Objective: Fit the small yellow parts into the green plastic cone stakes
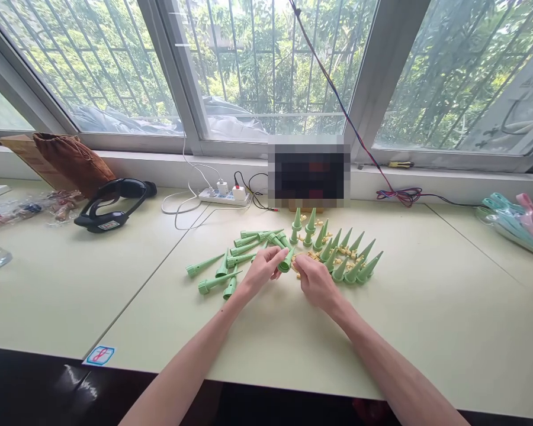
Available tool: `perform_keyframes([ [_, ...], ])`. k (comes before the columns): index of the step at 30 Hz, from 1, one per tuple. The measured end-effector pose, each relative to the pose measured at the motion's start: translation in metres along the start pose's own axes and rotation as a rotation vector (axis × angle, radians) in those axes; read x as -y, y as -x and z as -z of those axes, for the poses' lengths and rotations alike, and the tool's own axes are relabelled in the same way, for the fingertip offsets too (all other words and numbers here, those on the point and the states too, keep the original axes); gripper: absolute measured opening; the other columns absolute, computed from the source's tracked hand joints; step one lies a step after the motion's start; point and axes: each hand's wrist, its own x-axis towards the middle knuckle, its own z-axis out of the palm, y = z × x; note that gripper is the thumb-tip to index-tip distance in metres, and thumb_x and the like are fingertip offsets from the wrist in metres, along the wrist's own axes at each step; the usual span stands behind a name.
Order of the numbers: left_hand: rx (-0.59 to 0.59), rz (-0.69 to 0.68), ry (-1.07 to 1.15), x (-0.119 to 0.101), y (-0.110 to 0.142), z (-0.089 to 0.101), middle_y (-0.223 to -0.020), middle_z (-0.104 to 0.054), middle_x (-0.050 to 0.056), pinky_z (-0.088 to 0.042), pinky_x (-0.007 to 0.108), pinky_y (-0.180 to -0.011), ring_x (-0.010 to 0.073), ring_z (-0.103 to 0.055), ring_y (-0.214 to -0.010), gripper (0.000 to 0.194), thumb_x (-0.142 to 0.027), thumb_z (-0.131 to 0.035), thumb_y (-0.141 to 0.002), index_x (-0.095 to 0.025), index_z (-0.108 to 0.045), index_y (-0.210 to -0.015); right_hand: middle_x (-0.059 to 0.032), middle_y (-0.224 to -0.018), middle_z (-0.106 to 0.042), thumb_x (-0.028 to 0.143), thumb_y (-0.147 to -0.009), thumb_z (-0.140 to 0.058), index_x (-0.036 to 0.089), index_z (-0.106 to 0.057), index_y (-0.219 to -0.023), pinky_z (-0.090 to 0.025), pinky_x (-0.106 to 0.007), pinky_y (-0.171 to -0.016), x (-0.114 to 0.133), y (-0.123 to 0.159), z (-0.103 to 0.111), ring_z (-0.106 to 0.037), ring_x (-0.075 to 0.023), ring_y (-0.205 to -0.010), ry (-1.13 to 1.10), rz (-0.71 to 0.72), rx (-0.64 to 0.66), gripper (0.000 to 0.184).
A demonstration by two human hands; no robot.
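My left hand has thumb and fingers clamped on a green cone, held just above the tabletop and between my two hands. My right hand is just beside it, fingertips drawn together near the cone's wide end; whether they pinch something small, I can't quite make out from here.

Nearest me, the pale tabletop runs under my wrists to its front edge, which crosses beneath my forearms. There is broad room to the right of my right fingers, out to a teal and pink bundle. Movement is tighter beside my left fingers, where loose green spikes lie in a heap, some crossing others. Just beyond and right of my right fingers, upright green cones stand in a cluster, with small yellow pieces scattered among them. Well past my fingertips, a power strip sits by the window ledge.

The cone I hold is matt light green, its wide round mouth turned toward me and its narrow tip pointing away, up and slightly right.
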Motion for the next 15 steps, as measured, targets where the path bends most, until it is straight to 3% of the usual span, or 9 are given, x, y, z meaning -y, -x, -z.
perform_keyframes([
  [9, 0.093, 0.023, -0.009, 0.001, -0.0014, 0.0055, -0.063, -0.053, -0.001, -0.034, 0.021, -0.043, 0.007, -0.046, -0.047, 0.039, -0.052, -0.059, -0.085, -0.014, -0.058, -0.077, 0.0019, -0.063, -0.035, 0.03, -0.098, -0.038, 0.021, -0.028, -0.067, -0.022, -0.028, -0.056, -0.0008, 0.0003, -0.0013, -0.029, -0.0141, -0.058, -0.28, -0.134, -0.051, 0.034],
  [15, 0.119, 0.022, -0.118, -0.0013, 0.0, 0.0085, -0.057, -0.048, -0.003, -0.033, 0.02, -0.044, 0.0076, -0.044, -0.046, 0.041, -0.055, -0.056, -0.085, -0.015, -0.063, -0.08, 0.0022, -0.06, -0.032, 0.036, -0.096, -0.042, 0.021, -0.028, -0.064, -0.022, -0.028, -0.053, -0.0004, -0.0018, 0.0045, -0.028, -0.0133, -0.057, -0.412, -0.264, -0.006, 0.039],
])
